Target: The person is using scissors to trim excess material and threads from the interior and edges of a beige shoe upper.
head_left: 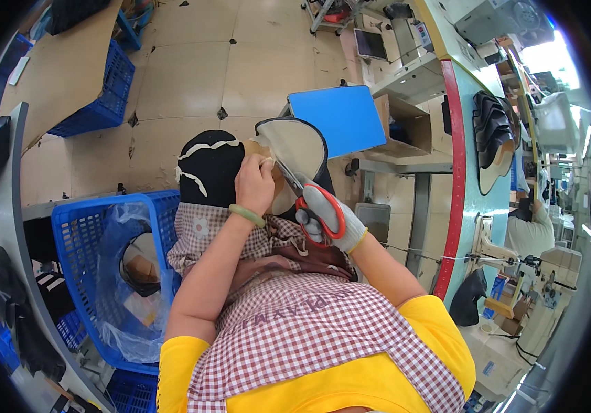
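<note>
A curved beige fabric piece [294, 141] with a black rim lies over my lap at the knees. My left hand [254, 184], bare with a bangle at the wrist, is closed in a pinch on a pale edge at the piece's left side. In my gloved right hand [326, 217] is a pair of scissors [337, 208] with red handles. Their blades point up and left and lie against the piece, near my left fingertips; how far apart they are is hard to tell. Thin cream scraps [209, 146] rest on my black-clad left leg.
At my left stands a blue crate [154, 206] lined with clear plastic, with dark-rimmed pieces inside. A blue board [340, 117] is ahead, beside an open cardboard box [405, 127]. On the right is a red-edged table [457, 179] with stacked black pieces [495, 127] and a sewing machine [550, 268].
</note>
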`<state>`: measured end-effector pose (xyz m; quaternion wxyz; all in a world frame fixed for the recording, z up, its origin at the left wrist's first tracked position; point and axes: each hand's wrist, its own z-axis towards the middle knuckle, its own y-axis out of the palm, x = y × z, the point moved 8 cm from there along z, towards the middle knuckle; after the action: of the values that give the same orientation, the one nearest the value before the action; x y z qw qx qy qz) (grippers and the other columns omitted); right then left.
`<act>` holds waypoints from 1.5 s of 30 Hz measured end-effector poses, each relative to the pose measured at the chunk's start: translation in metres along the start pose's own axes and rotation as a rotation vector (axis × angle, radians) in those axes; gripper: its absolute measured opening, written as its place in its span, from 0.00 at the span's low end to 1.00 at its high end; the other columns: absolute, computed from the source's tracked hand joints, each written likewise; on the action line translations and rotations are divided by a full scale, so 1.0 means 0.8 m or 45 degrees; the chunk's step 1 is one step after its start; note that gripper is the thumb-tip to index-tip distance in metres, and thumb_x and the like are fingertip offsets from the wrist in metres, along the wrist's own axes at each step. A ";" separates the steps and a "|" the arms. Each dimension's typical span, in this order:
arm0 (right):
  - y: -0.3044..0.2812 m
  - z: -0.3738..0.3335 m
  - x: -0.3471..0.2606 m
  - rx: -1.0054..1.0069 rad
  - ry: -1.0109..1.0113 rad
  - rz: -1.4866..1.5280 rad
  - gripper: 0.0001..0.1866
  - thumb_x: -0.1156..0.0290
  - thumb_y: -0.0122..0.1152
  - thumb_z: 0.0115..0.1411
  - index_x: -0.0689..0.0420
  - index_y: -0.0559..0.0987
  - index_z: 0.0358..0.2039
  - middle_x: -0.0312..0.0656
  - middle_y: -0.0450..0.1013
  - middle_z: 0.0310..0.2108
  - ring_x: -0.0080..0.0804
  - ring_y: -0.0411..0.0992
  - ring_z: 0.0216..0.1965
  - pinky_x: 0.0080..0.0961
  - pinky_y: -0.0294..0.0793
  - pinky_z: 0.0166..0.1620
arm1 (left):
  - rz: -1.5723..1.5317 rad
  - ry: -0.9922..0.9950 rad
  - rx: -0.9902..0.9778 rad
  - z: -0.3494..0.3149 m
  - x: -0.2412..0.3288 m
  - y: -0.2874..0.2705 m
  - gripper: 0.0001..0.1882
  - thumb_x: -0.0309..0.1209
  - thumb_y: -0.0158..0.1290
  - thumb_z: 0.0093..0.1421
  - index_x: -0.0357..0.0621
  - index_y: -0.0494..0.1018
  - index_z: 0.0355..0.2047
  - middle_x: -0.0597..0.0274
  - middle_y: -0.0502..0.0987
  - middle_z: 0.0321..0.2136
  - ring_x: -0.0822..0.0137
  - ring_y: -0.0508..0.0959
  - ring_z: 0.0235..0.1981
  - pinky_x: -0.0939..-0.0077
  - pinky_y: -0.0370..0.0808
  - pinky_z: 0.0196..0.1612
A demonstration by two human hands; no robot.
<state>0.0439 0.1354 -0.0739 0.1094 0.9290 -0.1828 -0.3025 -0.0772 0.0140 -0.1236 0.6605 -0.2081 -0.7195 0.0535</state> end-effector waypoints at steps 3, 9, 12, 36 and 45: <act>-0.002 0.004 0.009 -0.022 0.004 0.085 0.18 0.49 0.53 0.62 0.46 0.68 0.44 0.32 0.68 0.23 0.17 0.60 0.15 0.17 0.60 0.15 | 0.014 0.032 0.030 -0.005 0.016 -0.004 0.09 0.29 0.49 0.59 0.34 0.70 0.32 0.48 0.71 0.40 0.48 0.73 0.40 0.61 0.70 0.43; 0.003 0.011 0.029 -0.128 -0.045 0.347 0.16 0.47 0.51 0.62 0.44 0.67 0.40 0.33 0.66 0.22 0.16 0.57 0.14 0.13 0.56 0.15 | -0.074 0.021 -0.083 0.000 0.007 0.001 0.09 0.29 0.49 0.59 0.34 0.70 0.33 0.49 0.69 0.45 0.49 0.73 0.44 0.62 0.71 0.46; 0.005 0.009 0.024 -0.128 -0.122 0.265 0.17 0.47 0.51 0.63 0.45 0.67 0.40 0.33 0.66 0.22 0.16 0.56 0.13 0.13 0.56 0.15 | -0.181 -0.040 -0.159 0.004 -0.010 0.008 0.09 0.29 0.49 0.59 0.34 0.70 0.33 0.50 0.68 0.47 0.51 0.73 0.44 0.64 0.71 0.46; 0.015 -0.008 -0.005 0.028 -0.135 -0.050 0.16 0.50 0.51 0.63 0.47 0.69 0.44 0.32 0.65 0.22 0.17 0.58 0.14 0.15 0.57 0.15 | -0.455 -0.167 -0.412 0.001 0.011 0.005 0.07 0.26 0.49 0.60 0.32 0.72 0.29 0.53 0.65 0.54 0.67 0.76 0.38 0.76 0.74 0.39; -0.009 -0.047 0.028 0.050 -0.119 0.114 0.21 0.50 0.47 0.65 0.44 0.63 0.55 0.31 0.64 0.23 0.14 0.55 0.13 0.11 0.54 0.15 | -0.351 0.017 -0.545 -0.048 0.050 0.015 0.06 0.26 0.50 0.59 0.34 0.70 0.31 0.52 0.65 0.55 0.67 0.72 0.40 0.76 0.70 0.42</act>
<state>0.0857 0.1363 -0.0583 0.0957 0.9068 -0.2350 -0.3368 -0.0389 0.0323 -0.0858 0.6071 -0.2434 -0.7317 -0.1918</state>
